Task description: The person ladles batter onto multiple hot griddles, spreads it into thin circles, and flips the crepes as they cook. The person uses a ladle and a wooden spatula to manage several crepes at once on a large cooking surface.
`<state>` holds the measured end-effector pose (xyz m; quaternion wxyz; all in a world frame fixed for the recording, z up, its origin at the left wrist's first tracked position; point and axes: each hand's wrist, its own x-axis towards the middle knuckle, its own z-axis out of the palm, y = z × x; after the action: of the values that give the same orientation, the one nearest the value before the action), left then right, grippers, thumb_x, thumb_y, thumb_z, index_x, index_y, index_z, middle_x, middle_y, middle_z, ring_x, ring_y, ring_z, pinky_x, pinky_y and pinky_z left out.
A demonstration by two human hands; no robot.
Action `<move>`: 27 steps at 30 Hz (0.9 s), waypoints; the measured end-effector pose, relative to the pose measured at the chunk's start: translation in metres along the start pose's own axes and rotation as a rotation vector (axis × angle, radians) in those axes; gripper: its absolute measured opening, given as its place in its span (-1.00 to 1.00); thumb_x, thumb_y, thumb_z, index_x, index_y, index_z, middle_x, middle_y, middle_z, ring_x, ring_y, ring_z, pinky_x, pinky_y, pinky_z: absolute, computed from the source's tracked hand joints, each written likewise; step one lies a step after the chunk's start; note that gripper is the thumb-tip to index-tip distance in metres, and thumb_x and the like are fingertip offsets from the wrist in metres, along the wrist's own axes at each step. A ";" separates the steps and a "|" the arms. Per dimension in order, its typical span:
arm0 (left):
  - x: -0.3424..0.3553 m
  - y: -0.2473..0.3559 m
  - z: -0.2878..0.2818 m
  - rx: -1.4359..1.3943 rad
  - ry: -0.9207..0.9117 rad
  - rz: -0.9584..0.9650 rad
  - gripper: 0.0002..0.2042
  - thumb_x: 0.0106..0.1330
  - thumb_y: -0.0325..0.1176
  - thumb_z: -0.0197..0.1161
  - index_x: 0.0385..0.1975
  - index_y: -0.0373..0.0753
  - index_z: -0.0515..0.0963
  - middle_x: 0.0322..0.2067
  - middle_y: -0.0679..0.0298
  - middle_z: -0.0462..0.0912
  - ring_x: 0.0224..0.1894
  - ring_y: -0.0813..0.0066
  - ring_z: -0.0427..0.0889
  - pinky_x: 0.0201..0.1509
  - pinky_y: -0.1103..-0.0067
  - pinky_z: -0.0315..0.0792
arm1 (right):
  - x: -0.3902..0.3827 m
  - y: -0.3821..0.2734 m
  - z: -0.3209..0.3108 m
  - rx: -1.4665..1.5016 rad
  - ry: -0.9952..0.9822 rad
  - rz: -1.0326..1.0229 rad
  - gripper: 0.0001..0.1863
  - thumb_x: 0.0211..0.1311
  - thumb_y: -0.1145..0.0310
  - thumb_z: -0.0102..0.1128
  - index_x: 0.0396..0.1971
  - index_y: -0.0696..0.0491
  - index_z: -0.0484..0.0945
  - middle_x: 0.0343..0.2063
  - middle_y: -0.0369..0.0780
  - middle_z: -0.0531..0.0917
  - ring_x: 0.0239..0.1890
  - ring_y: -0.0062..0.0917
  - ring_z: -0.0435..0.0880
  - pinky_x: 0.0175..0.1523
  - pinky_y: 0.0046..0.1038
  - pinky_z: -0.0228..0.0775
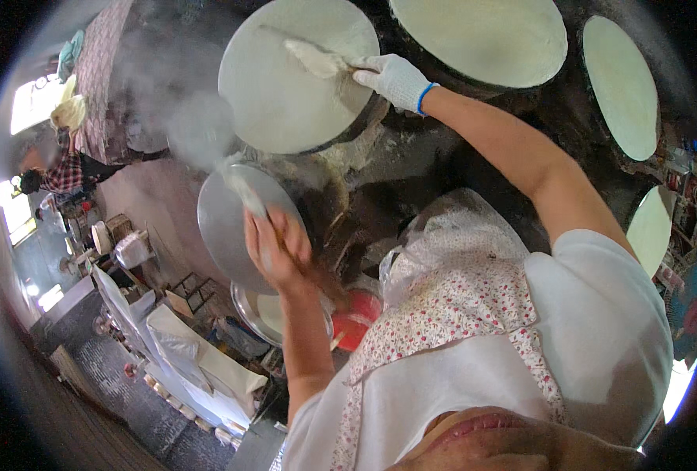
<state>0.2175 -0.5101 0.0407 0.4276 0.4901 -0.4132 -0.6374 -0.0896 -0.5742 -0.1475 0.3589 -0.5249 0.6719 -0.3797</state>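
Note:
My right hand (pixel 391 82), in a white knit glove with a blue cuff, is closed round the handle of a batter spreader (pixel 317 59). The spreader's pale, coated blade rests on or just over a large round griddle (pixel 285 118) covered with a thin white layer. Lower and to the left, my bare left hand (pixel 274 247) is closed and blurred by motion. It grips a pale-ended tool (pixel 245 194) whose kind I cannot make out, above a bare grey round griddle (pixel 223 228). Steam drifts over both surfaces.
More round griddles with white layers (pixel 482 39) (pixel 621 90) curve off to the right. Close below my left hand are a metal basin (pixel 246 310) of pale liquid and a red bucket (pixel 360 318). Far left, a person in a plaid shirt (pixel 64 173) holds up a pale sheet (pixel 68 114).

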 end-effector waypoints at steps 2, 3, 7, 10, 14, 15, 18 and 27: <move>0.046 -0.001 0.007 -0.013 -0.059 0.026 -0.81 0.67 -0.28 -0.01 0.11 -0.17 0.44 -0.43 0.47 0.36 -0.56 0.74 0.31 -0.65 0.72 0.20 | -0.017 -0.020 -0.008 -0.077 -0.127 0.023 -0.47 0.46 0.06 0.17 0.31 -0.01 0.56 0.07 -0.01 0.73 0.09 -0.15 0.73 0.22 -0.28 0.50; 0.060 0.005 0.016 0.013 -0.055 0.039 -0.86 0.67 -0.29 0.00 0.02 -0.15 0.45 -0.41 0.45 0.40 -0.55 0.72 0.32 -0.63 0.72 0.22 | -0.033 -0.028 -0.017 -0.136 -0.180 0.040 -0.48 0.45 0.04 0.16 0.30 -0.05 0.57 0.07 -0.03 0.73 0.10 -0.14 0.71 0.22 -0.25 0.50; 0.104 -0.024 0.021 -0.240 -0.086 0.000 -0.84 0.66 -0.30 0.03 0.01 -0.21 0.47 -0.28 0.34 0.54 -0.52 0.65 0.36 -0.56 0.67 0.27 | -0.055 0.023 -0.027 0.035 0.261 -0.128 -0.50 0.45 0.02 0.16 0.32 -0.16 0.55 0.18 -0.12 0.68 0.21 -0.20 0.66 0.27 -0.30 0.49; 0.103 -0.044 0.018 -0.270 -0.100 -0.081 -0.84 0.66 -0.30 0.03 0.01 -0.23 0.45 -0.27 0.32 0.54 -0.52 0.65 0.35 -0.56 0.69 0.30 | -0.070 0.006 -0.023 -0.107 -0.114 0.107 -0.52 0.48 0.11 0.18 0.32 -0.13 0.55 0.29 -0.19 0.61 0.27 -0.28 0.63 0.33 -0.39 0.45; 0.073 -0.046 0.035 -0.306 0.000 -0.173 -0.84 0.65 -0.32 0.05 0.01 -0.27 0.44 -0.28 0.33 0.50 -0.50 0.70 0.34 -0.55 0.71 0.28 | -0.068 0.015 -0.036 0.061 0.040 0.087 -0.49 0.49 0.10 0.16 0.36 -0.07 0.52 0.26 -0.13 0.63 0.24 -0.34 0.66 0.33 -0.40 0.44; 0.067 -0.048 0.038 -0.288 0.044 -0.194 -0.84 0.65 -0.32 0.05 0.00 -0.28 0.44 -0.28 0.34 0.49 -0.50 0.71 0.33 -0.55 0.71 0.27 | -0.066 0.018 -0.038 0.150 0.091 0.159 -0.46 0.49 0.08 0.17 0.37 -0.03 0.50 0.24 -0.09 0.64 0.24 -0.39 0.67 0.31 -0.41 0.44; 0.064 -0.066 0.043 -0.467 0.078 -0.379 -0.86 0.65 -0.34 0.01 -0.06 -0.27 0.43 -0.31 0.31 0.47 -0.49 0.63 0.35 -0.49 0.64 0.29 | -0.074 0.007 -0.008 0.047 -0.118 0.136 -0.52 0.51 0.19 0.17 0.36 -0.06 0.52 0.25 -0.14 0.65 0.30 -0.39 0.62 0.35 -0.44 0.40; 0.001 0.001 0.010 -1.600 -0.298 -0.634 -0.66 0.64 -0.51 -0.23 0.28 -0.56 0.24 -0.39 0.32 0.32 -0.58 0.66 0.34 -0.60 0.65 0.40 | -0.100 -0.082 -0.048 0.419 -0.152 0.207 -0.50 0.50 0.28 0.22 0.37 0.06 0.52 0.21 -0.22 0.67 0.14 -0.64 0.61 0.21 -0.52 0.48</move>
<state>0.2075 -0.5100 0.0431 0.3875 0.0459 0.2626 -0.8825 -0.0773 -0.4834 -0.0452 0.5463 -0.3945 0.5997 -0.4316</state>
